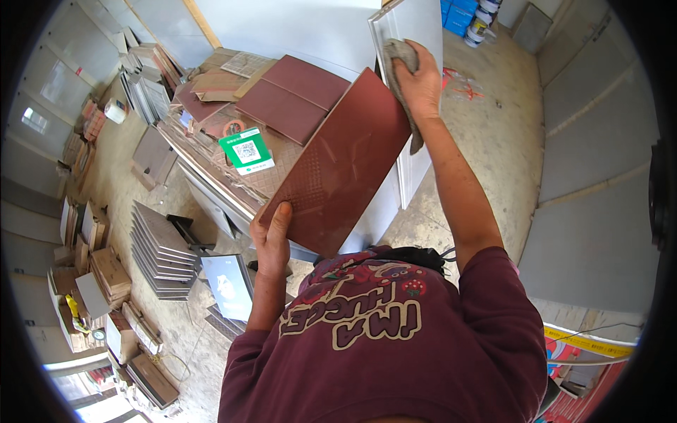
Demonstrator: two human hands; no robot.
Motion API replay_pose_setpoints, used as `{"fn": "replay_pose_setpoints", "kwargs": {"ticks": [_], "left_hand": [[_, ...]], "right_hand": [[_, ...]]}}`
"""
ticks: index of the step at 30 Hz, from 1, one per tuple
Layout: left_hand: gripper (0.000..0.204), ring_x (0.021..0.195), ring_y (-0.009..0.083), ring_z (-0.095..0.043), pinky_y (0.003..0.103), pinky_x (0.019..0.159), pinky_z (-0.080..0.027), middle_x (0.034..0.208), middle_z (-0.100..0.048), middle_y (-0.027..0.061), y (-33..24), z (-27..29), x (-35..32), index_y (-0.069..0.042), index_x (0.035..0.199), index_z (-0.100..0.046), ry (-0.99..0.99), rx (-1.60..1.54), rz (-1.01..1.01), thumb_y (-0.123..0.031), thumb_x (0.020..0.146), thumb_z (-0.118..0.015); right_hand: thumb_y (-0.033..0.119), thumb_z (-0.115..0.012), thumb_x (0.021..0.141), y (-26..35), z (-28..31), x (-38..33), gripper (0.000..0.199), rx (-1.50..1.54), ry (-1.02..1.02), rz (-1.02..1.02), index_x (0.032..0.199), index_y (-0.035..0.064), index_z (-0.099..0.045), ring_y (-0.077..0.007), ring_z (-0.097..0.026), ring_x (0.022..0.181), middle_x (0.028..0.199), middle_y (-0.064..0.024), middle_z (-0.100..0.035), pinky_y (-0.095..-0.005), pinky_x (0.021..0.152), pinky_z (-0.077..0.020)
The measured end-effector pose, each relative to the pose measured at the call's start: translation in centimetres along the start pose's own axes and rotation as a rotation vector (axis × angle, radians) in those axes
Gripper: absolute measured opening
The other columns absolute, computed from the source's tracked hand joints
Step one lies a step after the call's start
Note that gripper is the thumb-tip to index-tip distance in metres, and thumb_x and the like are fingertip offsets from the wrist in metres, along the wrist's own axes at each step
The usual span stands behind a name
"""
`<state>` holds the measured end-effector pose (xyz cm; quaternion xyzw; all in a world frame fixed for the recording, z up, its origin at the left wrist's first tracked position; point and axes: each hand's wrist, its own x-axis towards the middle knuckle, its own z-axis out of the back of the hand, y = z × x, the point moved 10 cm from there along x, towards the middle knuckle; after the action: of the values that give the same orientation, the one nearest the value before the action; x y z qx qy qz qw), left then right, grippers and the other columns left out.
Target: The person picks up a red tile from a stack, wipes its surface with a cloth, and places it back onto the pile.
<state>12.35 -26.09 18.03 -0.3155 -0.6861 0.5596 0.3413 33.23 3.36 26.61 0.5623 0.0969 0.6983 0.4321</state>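
Note:
My left hand [271,236] grips the near lower corner of a dark red rectangular tile [338,162], which is tilted up in front of me with its patterned back showing. At the tile's far upper edge, my right hand [417,83] presses a grey rag [398,56] against it. Behind the red tile leans a white glossy panel [416,28].
More dark red tiles [293,99] lie flat on a stack at the back, next to a green-and-white card [245,150]. Grey tile stacks [162,250] and boxes of samples [106,275] crowd the floor at left. Concrete floor [493,120] extends right; blue containers [462,17] stand far back.

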Motion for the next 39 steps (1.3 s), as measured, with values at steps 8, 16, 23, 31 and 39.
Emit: {"fn": "replay_pose_setpoints", "kwargs": {"ticks": [8,16,23,31,39], "left_hand": [[0.041,0.101,0.0149,-0.052,0.027,0.09,-0.038,0.11,-0.058,0.0075,1.3,0.1,1.4,0.004,0.115,-0.055,-0.048,-0.25,0.007,-0.026,0.087,-0.058],[0.028,0.096,0.0143,-0.056,0.026,0.085,-0.043,0.107,-0.06,0.0083,1.5,-1.0,3.4,0.002,0.11,-0.058,-0.124,-0.377,-0.038,-0.017,0.09,-0.052],[0.018,0.084,0.0096,-0.059,0.022,0.073,-0.046,0.097,-0.063,0.0036,3.0,-0.7,4.7,-0.002,0.099,-0.062,-0.228,-0.505,0.015,-0.015,0.088,-0.056],[0.026,0.092,0.0125,-0.058,0.024,0.08,-0.045,0.102,-0.062,0.0068,1.9,-0.7,4.2,0.002,0.105,-0.06,-0.2,-0.496,-0.056,-0.017,0.088,-0.057],[0.03,0.096,0.0135,-0.055,0.025,0.086,-0.041,0.106,-0.061,0.0077,1.8,-0.9,3.8,0.003,0.109,-0.058,-0.192,-0.428,-0.088,-0.019,0.089,-0.056]], "right_hand": [[0.013,-0.07,0.072,0.4,5.3,-0.5,0.045,0.247,-0.117,0.0,0.114,0.0072,-0.054,-0.0261,-0.057,0.099,0.108,-0.0118,-0.058,-0.0322,0.085,-0.0448],[0.004,-0.069,0.059,9.6,1.1,-10.2,0.058,0.141,0.328,0.316,0.114,0.0139,-0.054,-0.0263,-0.054,0.102,0.107,-0.0075,-0.057,-0.0346,0.084,-0.0466],[0.009,-0.073,0.056,15.8,0.8,-16.3,0.057,0.425,0.606,0.502,0.11,0.0123,-0.057,-0.0257,-0.057,0.094,0.104,-0.0084,-0.059,-0.0356,0.08,-0.0486],[0.002,-0.073,0.054,10.5,0.0,-10.3,0.062,0.153,0.277,0.324,0.112,0.0149,-0.055,-0.0288,-0.052,0.093,0.111,-0.0081,-0.051,-0.0338,0.082,-0.0452],[0.008,-0.068,0.078,3.5,-3.5,-12.8,0.048,0.976,0.285,-0.646,0.12,0.0088,-0.046,-0.0139,-0.049,0.106,0.115,-0.0045,-0.051,-0.0275,0.089,-0.0415]]}}
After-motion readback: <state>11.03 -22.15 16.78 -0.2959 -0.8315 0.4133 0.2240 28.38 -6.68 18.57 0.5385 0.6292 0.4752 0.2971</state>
